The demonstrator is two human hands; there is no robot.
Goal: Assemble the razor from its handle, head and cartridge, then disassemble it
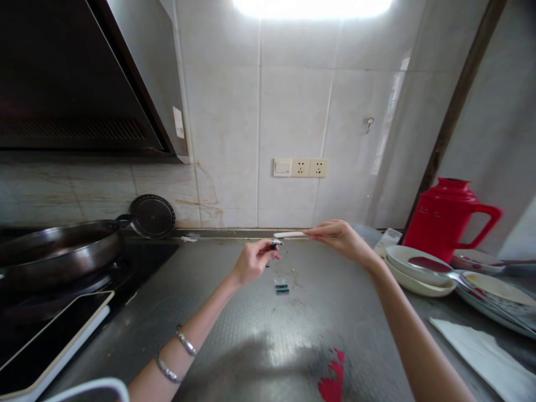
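My left hand (253, 261) is closed in a pinch on a small black piece (273, 245) with something whitish at its top. Its exact kind is too small to make out. My right hand (338, 237), also pinched shut, holds the end of a slim white stick (290, 235), which lies nearly level and points left. The stick's tip is just above and beside the black piece; whether they touch I cannot tell. Below my hands, a small clear and dark-teal packet (281, 287) lies on the grey counter (234, 340).
To the left, a pan (62, 251) sits on the stove near a white-edged phone or tablet (54, 346). Stacked bowls (419, 285), plates (511, 293), a red thermos (448, 218) and a white tissue (486, 352) stand or lie at right. A red patch (334, 379) marks the front counter.
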